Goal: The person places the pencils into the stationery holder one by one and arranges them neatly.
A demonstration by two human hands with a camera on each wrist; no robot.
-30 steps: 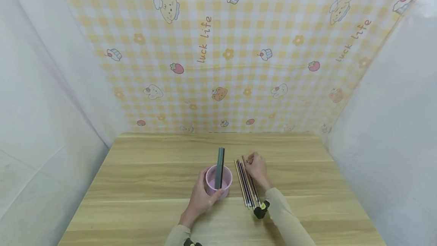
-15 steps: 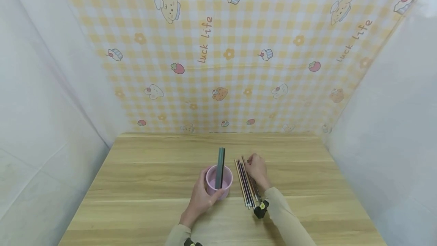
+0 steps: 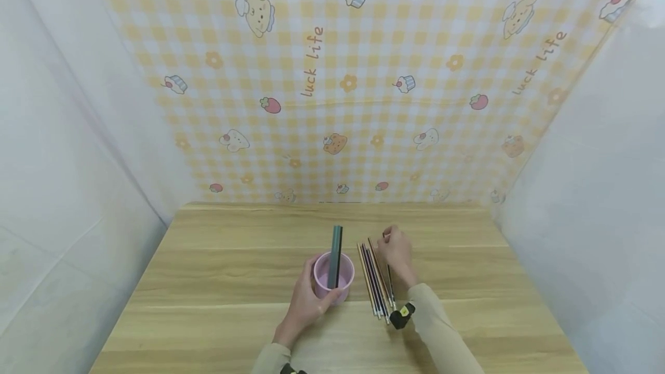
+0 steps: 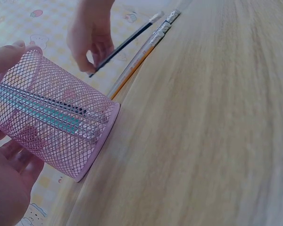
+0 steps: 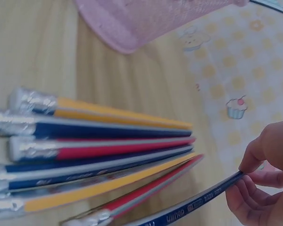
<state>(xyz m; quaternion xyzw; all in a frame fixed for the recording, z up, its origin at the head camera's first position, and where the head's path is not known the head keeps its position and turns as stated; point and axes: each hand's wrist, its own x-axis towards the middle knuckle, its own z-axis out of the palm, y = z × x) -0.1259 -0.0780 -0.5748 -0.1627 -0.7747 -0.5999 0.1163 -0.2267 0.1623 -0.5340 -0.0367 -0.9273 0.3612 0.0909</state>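
Note:
My left hand (image 3: 303,307) grips a pink mesh pencil cup (image 4: 56,136) round its side, thumb near the rim. Several green and dark pencils (image 3: 335,255) stand in the cup, leaning, and show through the mesh in the left wrist view. My right hand (image 3: 397,251) pinches a dark blue pencil (image 5: 200,200) between thumb and fingers near one end. In the left wrist view that pencil slants, its white eraser end raised above the loose pencils. Just left of this hand, a row of yellow, red and blue pencils (image 5: 104,148) lies side by side on the table.
The wooden table (image 3: 218,281) carries the cup and the pencil row close together near its middle. Behind it hangs a yellow checked cloth (image 3: 332,108) with cartoon prints. White panels (image 3: 582,189) flank both sides.
My right hand has shifted slightly right and away from me, drawing the dark blue pencil apart from the row. The left hand and cup have stayed in place.

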